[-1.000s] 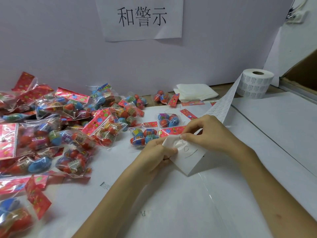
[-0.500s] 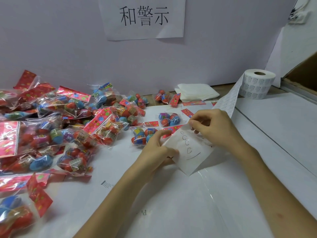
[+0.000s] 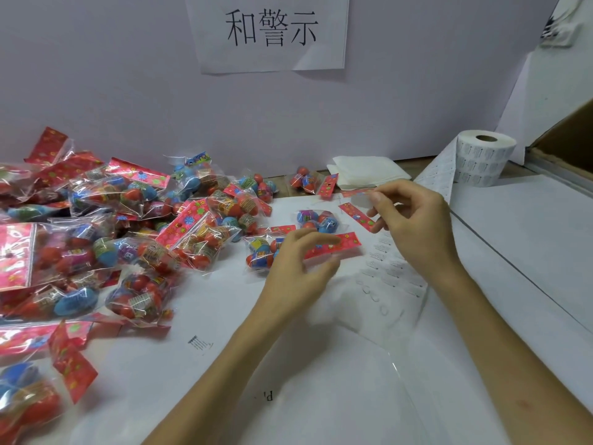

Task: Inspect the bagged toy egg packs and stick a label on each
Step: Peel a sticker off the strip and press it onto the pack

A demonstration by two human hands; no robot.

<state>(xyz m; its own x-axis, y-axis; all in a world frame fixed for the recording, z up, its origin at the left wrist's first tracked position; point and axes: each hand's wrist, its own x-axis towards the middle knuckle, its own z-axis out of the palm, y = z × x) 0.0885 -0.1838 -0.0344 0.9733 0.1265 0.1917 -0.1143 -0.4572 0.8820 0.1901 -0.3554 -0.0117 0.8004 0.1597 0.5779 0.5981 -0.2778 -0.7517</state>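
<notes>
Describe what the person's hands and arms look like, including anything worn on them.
Both the left hand and the right hand are bare: no gloves, rings or bracelets show. The left forearm and right forearm are bare too, with no sleeve, watch or band in view up to the frame's edge.

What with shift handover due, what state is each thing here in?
Right grip: pinching a small label.
Left grip: open, above an egg pack.
Label roll: upright, partly unwound.
Label strip: lying on the table, some labels peeled off.
Pack pile: bagged, heaped.
</notes>
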